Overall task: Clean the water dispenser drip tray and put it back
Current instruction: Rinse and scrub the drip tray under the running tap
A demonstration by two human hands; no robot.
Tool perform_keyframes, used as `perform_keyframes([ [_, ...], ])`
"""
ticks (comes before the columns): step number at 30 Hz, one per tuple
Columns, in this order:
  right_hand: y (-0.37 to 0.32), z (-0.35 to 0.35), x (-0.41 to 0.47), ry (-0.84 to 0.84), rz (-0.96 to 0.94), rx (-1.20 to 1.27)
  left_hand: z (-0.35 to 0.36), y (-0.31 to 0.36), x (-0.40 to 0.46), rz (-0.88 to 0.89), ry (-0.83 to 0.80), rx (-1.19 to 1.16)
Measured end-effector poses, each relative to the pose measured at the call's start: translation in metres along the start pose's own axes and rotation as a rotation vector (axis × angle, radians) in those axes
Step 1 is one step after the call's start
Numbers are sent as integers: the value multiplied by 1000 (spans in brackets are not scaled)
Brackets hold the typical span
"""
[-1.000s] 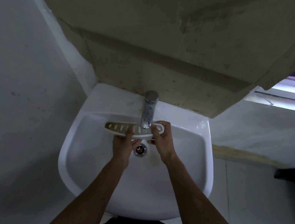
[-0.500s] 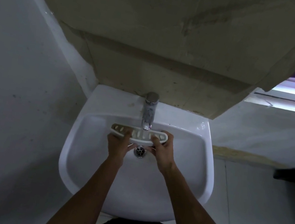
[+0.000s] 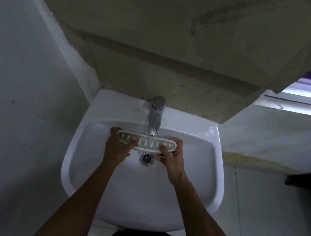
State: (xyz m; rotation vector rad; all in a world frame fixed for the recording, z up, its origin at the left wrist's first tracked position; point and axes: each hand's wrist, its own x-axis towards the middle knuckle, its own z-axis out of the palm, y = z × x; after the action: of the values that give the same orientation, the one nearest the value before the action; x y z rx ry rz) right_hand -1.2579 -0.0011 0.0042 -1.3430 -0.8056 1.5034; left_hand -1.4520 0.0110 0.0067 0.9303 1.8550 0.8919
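While water runs: rinsing step, it seems.
Tray: drip tray (image 3: 146,142) held level under tap (image 3: 155,118), over sink (image 3: 99,180) drain.
Grip: left hand (image 3: 117,147) and right hand (image 3: 171,157) pinch its ends.
Next: likely shake dry, then refit at dispenser.

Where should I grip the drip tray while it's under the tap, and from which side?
Grip the drip tray at its two rounded short ends, coming in from below and outside, as the left hand and right hand do now. It is long, narrow and lies crosswise under the faucet, so end grips probably steady it and leave the slotted middle open to the water.
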Motion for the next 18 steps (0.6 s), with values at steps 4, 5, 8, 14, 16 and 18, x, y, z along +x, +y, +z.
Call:
perform_keyframes([
  [4,0,-1,4,32,-33,-100,-1,-5,-3,69,54,193],
  [5,-1,0,6,39,-38,-129,0,-3,-6,72,80,202],
  [8,-6,6,8,62,-57,-257,5,10,-17,42,175,167],
  [14,-13,12,12,161,-114,-367,4,14,-17,54,125,188],
  [16,-14,11,12,170,-113,-375,3,9,-12,69,12,148],
  [18,-10,8,12,184,-124,-376,0,3,-4,96,-64,124],
])
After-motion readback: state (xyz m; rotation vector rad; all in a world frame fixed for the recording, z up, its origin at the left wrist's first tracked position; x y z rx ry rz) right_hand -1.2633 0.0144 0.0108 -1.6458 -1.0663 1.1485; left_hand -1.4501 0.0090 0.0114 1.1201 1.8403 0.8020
